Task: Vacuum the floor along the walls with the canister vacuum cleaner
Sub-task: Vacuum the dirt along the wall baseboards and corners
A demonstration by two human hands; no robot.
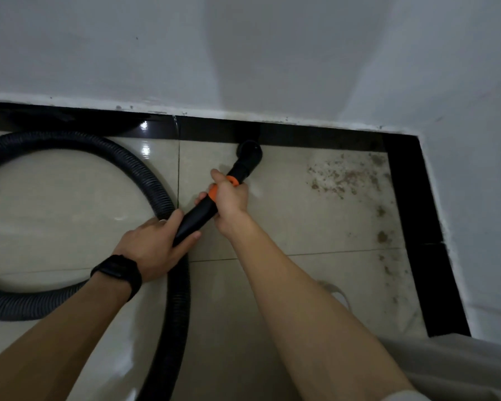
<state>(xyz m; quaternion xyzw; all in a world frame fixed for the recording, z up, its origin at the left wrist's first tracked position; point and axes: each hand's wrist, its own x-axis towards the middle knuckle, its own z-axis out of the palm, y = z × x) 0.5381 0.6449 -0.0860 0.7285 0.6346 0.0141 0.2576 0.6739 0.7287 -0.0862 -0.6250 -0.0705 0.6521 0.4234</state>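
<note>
**Nozzle at skirting, both hands on wand**

Floor (315, 227): glossy beige tiles, black skirting (301, 137) along its far and right edges, white wall (243, 53) above. Ribbed hose (145, 157) loops over the floor's left part. Left hand (154, 244), dark watch (119, 273) on its wrist, is closed around the wand's lower end where the hose joins. Black wand (197, 218) slants up-right. Right hand (232, 195) grips it at the orange collar (214, 192). Round nozzle (249, 153) sits on the floor, touching the far skirting. Brown dirt specks (342, 175) lie toward the floor's far right corner.
</note>
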